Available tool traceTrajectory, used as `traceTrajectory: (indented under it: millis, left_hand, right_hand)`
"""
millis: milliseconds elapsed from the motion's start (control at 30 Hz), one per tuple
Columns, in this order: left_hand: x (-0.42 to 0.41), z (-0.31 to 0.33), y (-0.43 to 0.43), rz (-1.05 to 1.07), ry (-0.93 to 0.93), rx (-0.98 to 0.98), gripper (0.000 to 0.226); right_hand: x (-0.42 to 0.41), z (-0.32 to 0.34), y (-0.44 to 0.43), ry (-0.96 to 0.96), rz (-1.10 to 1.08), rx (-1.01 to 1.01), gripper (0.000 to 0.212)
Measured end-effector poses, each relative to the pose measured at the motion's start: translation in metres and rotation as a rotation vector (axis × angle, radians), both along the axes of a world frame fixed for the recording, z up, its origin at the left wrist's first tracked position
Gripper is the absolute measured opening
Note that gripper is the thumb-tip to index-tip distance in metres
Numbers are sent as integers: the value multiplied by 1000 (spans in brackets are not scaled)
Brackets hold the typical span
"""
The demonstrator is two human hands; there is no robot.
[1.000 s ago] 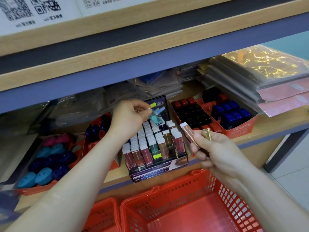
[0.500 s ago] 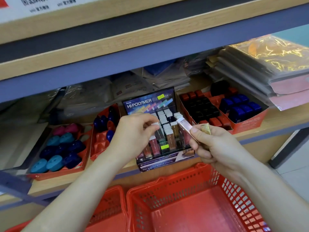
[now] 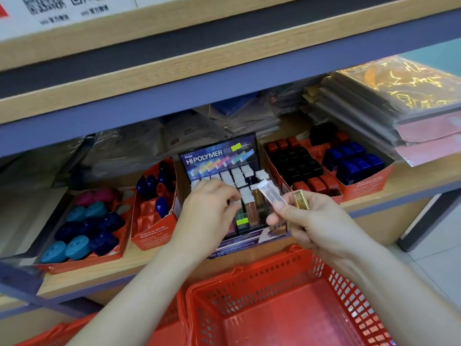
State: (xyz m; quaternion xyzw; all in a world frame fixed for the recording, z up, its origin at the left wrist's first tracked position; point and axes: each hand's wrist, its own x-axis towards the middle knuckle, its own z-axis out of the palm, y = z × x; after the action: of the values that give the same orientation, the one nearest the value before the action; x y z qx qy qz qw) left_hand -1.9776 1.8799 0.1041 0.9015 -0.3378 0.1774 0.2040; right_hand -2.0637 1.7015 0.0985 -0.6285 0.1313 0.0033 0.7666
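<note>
Matt wood-grain shelf (image 3: 424,174), glossy red plastic basket (image 3: 274,260), glossy card display box (image 3: 217,152), boxed erasers (image 3: 249,211) in shiny sleeves, smooth pale slim eraser (image 3: 270,194), shiny gold-foil piece (image 3: 301,199), crinkly clear-film packs (image 3: 399,88) far right.

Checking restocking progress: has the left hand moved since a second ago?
Yes: left hand came from the eraser box's header card toward the front rows.

Bright even shop light, glare on foil packets (image 3: 409,81), wide-angle bowing, slight softness.
</note>
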Motion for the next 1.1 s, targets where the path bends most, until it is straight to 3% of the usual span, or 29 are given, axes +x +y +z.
traceTrajectory:
  millis: [100, 167, 300, 367, 467, 600, 733, 867, 1100]
  left_hand:
    - [-9, 17, -4, 52, 413, -308, 17]
    - [-13, 28, -9, -14, 654, -399, 13]
    - [-16, 35, -16, -15, 794, -480, 3]
    - [-10, 36, -16, 38, 783, -538, 4]
    - [4, 39, -15, 103, 679, -571, 7]
    - [19, 39, -20, 108, 484, -387, 17]
    - [28, 34, -28, 112, 378, -226, 12]
    - [32, 33, -32, 95, 306, -94, 20]
    - [35, 37, -38, 51, 248, 39, 11]
  right_hand:
    - [-1, 0, 1, 11, 41, -13, 10]
    - [-1, 1, 3, 7, 72, -9, 9]
    - [-1, 0, 4, 9, 81, -20, 6]
    - [0, 1, 1, 36, 33, -34, 4]
    - [0, 6, -7, 64, -98, 54, 18]
    - [-1, 11, -15, 47, -241, 177, 23]
    - [-1, 10, -17, 53, -312, 162, 23]
    - [-2, 8, -19, 48, -302, 132, 20]
    - [-2, 8, -22, 20, -334, 88, 15]
